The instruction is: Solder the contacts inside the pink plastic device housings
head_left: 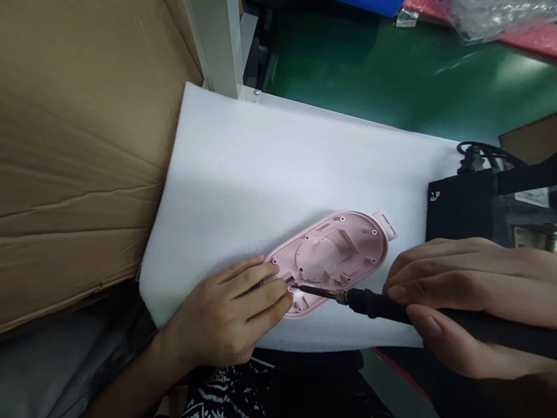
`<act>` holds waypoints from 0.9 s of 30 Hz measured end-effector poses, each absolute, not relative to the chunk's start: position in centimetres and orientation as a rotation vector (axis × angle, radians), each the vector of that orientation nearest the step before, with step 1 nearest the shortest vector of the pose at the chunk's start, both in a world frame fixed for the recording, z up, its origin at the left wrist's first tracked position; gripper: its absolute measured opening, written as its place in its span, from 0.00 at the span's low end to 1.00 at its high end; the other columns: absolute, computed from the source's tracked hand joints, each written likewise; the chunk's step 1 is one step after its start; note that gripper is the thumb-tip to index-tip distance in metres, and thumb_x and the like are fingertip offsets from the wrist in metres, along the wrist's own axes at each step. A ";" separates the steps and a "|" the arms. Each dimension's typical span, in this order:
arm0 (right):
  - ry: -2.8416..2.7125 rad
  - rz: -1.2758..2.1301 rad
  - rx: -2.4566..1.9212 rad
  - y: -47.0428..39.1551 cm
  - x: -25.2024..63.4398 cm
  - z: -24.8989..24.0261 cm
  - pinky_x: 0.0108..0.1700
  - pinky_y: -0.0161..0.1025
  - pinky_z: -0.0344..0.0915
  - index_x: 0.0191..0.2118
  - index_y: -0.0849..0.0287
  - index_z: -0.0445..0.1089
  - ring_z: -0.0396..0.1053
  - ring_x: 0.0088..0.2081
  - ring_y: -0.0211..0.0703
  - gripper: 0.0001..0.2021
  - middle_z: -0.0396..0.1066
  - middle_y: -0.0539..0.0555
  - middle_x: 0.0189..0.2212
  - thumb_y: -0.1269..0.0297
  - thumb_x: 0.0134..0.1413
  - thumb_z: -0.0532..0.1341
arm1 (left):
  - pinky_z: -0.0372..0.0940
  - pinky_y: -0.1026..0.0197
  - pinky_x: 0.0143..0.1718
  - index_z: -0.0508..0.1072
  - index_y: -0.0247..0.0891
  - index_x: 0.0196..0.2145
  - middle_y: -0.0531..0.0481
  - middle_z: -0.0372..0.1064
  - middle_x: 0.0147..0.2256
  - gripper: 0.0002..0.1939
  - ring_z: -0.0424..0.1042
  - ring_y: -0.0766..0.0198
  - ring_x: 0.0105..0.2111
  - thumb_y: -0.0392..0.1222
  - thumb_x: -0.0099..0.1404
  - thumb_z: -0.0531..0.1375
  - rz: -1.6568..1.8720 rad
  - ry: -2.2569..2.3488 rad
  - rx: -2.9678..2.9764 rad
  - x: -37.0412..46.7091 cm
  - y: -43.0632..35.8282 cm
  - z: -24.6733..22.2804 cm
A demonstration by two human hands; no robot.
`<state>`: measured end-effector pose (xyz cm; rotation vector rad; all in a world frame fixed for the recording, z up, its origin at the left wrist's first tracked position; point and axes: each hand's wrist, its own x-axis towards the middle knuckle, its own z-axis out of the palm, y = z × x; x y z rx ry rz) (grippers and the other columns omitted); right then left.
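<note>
Head view: pink shell (335, 255) under left hand (226, 319) fingertips.

Left hand (226, 322) presses flat, fingers extended; right hand (470, 296) curls in a closed grip.

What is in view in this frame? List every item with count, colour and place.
pink plastic shell: 1, pink, inner side up on the foam sheet, centre.
soldering iron: 1, black handle with metal tip, tip on the shell's near end.
foam sheet: 1, white, middle of the bench.
cardboard box: 1, brown, left.
black box: 1, black, right, with a cable on top.
green mat: 1, green, top.
plastic bags: clear, count unclear, top right.
left hand: 1, fingers pressing the shell's near end.
right hand: 1, gripping the iron's handle.
</note>
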<state>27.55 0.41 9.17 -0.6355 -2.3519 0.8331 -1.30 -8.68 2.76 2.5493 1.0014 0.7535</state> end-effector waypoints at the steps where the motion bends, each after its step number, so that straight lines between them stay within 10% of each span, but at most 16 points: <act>1: -2.359 0.833 -0.637 0.4 27.5 9.2 0.25 0.35 0.76 0.38 0.54 0.72 0.77 0.26 0.41 0.06 0.76 0.51 0.24 0.73 0.61 0.62 | 0.64 0.52 0.64 0.78 0.33 0.48 0.49 0.77 0.48 0.18 0.70 0.57 0.53 0.28 0.67 0.53 0.758 1.001 2.552 -1.3 -8.7 2.8; 27: -2.330 0.849 -0.783 0.6 26.9 9.7 0.22 0.36 0.71 0.34 0.52 0.69 0.75 0.23 0.40 0.09 0.75 0.47 0.24 0.75 0.60 0.61 | 0.66 0.52 0.62 0.78 0.32 0.48 0.49 0.77 0.47 0.17 0.71 0.56 0.51 0.28 0.68 0.53 0.777 0.989 2.584 -1.3 -8.5 2.5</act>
